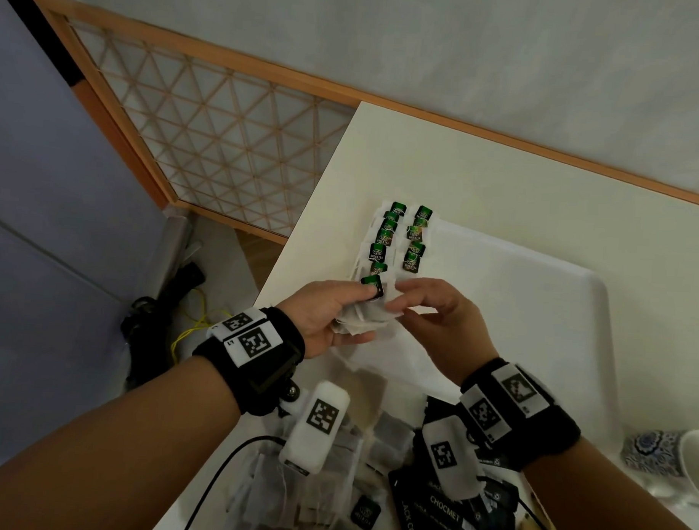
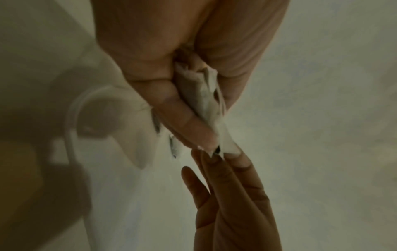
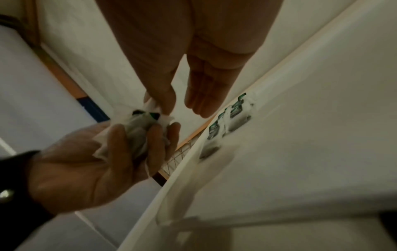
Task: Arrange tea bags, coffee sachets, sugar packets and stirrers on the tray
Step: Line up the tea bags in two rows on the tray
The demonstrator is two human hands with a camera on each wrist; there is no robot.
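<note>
My left hand (image 1: pixel 362 305) grips a bunch of white tea bags (image 1: pixel 357 324) with green tags, just above the near left corner of the white tray (image 1: pixel 536 311). My right hand (image 1: pixel 396 304) pinches the edge of one tea bag (image 3: pixel 153 106) from that bunch between thumb and forefinger; its other fingers (image 3: pixel 204 95) stay straight. In the left wrist view the bunch of tea bags (image 2: pixel 204 98) sits between thumb and fingers, and the right hand's fingertips (image 2: pixel 227 163) meet its tip. Two columns of tea bags (image 1: pixel 400 239) with green tags lie on the tray's left end.
A loose heap of tea bags (image 1: pixel 324 482) and black coffee sachets (image 1: pixel 450 510) lie on the table nearest me. A blue patterned cup (image 1: pixel 654 454) stands at the right. The table's left edge (image 1: pixel 302 223) drops to the floor beside a lattice screen (image 1: pixel 209 141).
</note>
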